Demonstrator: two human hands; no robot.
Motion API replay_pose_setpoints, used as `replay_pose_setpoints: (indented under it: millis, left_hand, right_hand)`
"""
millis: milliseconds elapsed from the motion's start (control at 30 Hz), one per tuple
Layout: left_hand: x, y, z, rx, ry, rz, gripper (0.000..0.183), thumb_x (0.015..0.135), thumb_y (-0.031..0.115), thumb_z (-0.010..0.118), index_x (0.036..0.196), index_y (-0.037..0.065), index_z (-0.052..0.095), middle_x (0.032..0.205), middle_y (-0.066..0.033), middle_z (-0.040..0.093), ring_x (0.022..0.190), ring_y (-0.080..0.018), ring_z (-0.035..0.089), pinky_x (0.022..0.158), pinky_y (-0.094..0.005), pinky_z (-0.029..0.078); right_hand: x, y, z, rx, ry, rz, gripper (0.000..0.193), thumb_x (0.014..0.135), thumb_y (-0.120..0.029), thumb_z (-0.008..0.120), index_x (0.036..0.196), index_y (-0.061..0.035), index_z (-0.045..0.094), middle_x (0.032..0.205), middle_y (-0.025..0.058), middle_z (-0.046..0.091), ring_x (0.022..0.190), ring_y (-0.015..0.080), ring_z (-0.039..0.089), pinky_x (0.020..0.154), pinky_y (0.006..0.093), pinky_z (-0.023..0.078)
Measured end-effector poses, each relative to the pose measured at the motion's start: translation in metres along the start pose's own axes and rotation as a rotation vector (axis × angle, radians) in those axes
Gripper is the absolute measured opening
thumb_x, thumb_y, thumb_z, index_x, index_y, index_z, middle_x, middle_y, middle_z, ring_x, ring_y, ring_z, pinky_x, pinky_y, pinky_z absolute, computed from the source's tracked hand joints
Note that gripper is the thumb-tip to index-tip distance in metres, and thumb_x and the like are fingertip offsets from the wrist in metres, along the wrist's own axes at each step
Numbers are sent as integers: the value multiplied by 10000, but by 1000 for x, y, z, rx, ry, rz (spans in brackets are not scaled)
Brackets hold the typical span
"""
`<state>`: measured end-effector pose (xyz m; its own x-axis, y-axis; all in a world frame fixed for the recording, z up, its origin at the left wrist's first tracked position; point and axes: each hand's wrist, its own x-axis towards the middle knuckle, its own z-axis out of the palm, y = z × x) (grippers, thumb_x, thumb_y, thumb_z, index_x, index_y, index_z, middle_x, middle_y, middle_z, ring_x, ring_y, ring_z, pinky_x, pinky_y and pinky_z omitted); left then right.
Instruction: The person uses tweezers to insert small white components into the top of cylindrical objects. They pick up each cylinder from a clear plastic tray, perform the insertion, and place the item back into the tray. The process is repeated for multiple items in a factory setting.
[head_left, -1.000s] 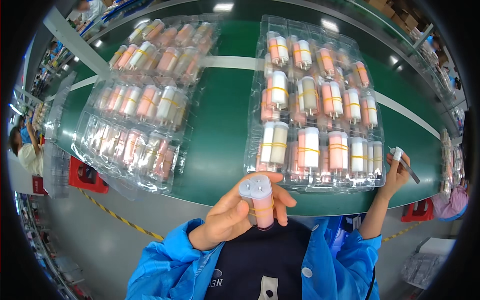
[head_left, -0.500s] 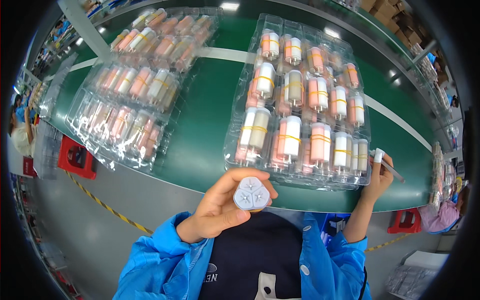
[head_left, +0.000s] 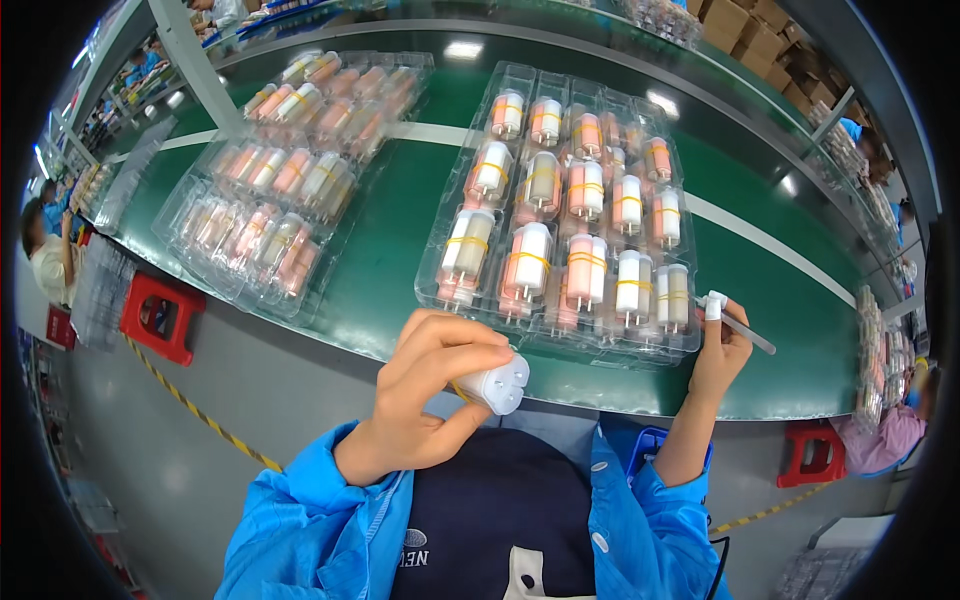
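Note:
My left hand (head_left: 425, 385) is closed around a bundle of tubes (head_left: 497, 384) in front of my chest. The bundle's pale end face, with small holes, points to the right, and a bit of yellow rubber band shows by my fingers. At the table's front edge, beside the right-hand tray stack, my right hand (head_left: 722, 352) grips slim metal tweezers (head_left: 750, 335) that slant down to the right. A white cover (head_left: 714, 304) sits on one of its fingertips. The clear plastic trays (head_left: 428, 275) nearby hold pink, white and beige tubes banded in yellow.
Another group of filled clear trays (head_left: 172, 215) stands on the left of the green table (head_left: 385, 240). Red stools (head_left: 160, 318) stand on the floor at both sides. A metal post (head_left: 190, 65) rises at the far left. Other people work farther off along the line.
My left hand has turned the bundle: its end face pointed up at me before and now tips to the right, showing some of its side. My right hand still holds the tweezers. The view has shifted.

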<state>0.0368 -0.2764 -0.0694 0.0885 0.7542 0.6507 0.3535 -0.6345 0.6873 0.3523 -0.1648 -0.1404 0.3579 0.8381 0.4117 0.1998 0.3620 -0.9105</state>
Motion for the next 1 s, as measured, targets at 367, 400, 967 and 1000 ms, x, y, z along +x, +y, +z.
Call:
replay_pose_setpoints:
  millis: [367, 400, 967, 1000]
  left_hand:
    - [8, -9, 8, 219, 116, 175, 477, 534, -141, 587, 959, 67, 647, 1008, -101, 609, 874, -267, 520, 736, -342, 432]
    - [9, -9, 8, 230, 115, 183, 474, 533, -135, 591, 956, 70, 649, 1007, -99, 609, 874, -268, 519, 740, -347, 429]
    - [258, -144, -4, 434, 3, -295, 456, 725, 291, 745, 1090, 68, 589, 878, -177, 664, 817, -291, 662, 726, -377, 507]
    - [263, -173, -2, 443, -17, -327, 453, 718, 325, 742, 1066, 69, 604, 915, -188, 667, 891, -347, 644, 796, -401, 495]
  right_hand:
    - [-3, -1, -2, 13, -42, -39, 139, 867, -44, 635, 979, 36, 612, 890, 69, 609, 811, 128, 615, 747, 242, 501]
    - [-3, -2, -1, 10, -50, -52, 137, 867, -40, 633, 978, 37, 612, 893, 71, 609, 816, 131, 614, 754, 245, 501]
    - [-6, -5, 1, 83, -75, 20, 132, 839, -45, 645, 941, 33, 614, 864, 61, 576, 737, 122, 601, 637, 224, 484]
    - [-6, -4, 1, 81, -79, 32, 131, 834, -31, 638, 943, 39, 615, 869, 67, 570, 744, 130, 606, 641, 226, 488]
